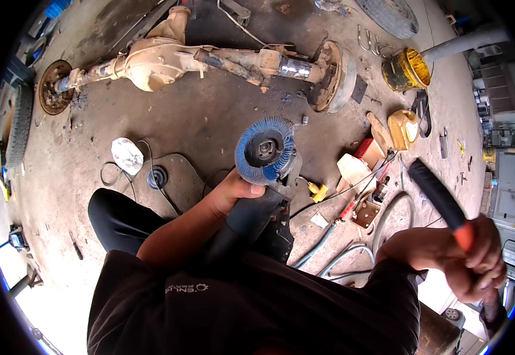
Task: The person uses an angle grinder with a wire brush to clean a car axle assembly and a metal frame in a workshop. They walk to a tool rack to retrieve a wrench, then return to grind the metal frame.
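Held up in front of my body is a dark angle grinder, its blue ridged disc facing up with a nut at its centre. My left hand is closed around the grinder just below the disc, thumb across the front. Out to the right, my right hand grips a hammer-like tool with a black handle and an orange-red band. The handle points up and left; a dark end shows below my fist, too unclear to name for certain. The grinder's rear end lies against my dark shirt.
A rusty vehicle axle with a drum lies across the floor ahead. To the right are a yellow-smeared bucket, a tan jug, an opened box and hoses. A lamp-like white object and cables lie left.
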### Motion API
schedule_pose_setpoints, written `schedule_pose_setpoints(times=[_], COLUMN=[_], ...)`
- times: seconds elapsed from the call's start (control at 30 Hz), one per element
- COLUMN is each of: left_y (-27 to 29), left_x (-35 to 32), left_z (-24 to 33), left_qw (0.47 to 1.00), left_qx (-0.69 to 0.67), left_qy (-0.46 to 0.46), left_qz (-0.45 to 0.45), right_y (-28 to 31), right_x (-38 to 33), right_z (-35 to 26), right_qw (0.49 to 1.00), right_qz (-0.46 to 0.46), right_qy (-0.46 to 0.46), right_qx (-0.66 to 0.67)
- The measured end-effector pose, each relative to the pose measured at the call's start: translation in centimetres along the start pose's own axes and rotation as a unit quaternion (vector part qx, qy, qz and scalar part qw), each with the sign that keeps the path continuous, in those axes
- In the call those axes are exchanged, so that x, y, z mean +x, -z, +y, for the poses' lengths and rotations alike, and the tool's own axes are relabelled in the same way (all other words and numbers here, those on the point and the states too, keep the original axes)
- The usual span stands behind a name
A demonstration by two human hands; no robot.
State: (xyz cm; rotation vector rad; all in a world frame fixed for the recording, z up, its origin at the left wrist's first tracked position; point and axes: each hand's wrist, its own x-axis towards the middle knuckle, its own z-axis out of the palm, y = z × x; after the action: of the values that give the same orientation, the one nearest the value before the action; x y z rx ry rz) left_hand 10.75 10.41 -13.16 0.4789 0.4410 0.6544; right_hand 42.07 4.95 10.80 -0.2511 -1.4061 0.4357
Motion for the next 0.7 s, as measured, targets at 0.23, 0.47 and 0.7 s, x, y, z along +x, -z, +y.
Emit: schedule_pose_setpoints(times=[0.23, 0.47, 0.7], left_y=[-0.8, -0.5, -0.8], left_x=[0.0, -0.8, -0.7], left_z=[1.3, 0.7, 0.2], left_qw=[0.987, 1.0, 1.0], left_qx=[0.06, 0.009, -0.011], left_qy=[-0.108, -0.004, 0.009], left_qz=[-0.107, -0.018, -0.027], right_y=[6.8, 3.5, -0.8], right_x=[-20.9, -7.6, -6.6], right_z=[18.8, 4.9, 6.0], right_qw=[0.606, 0.882, 0.867], right_qz=[-0.268, 0.022, -0.178], right_qy=[-0.622, -0.318, -0.294], right_qx=[-0.417, -0.347, -0.359])
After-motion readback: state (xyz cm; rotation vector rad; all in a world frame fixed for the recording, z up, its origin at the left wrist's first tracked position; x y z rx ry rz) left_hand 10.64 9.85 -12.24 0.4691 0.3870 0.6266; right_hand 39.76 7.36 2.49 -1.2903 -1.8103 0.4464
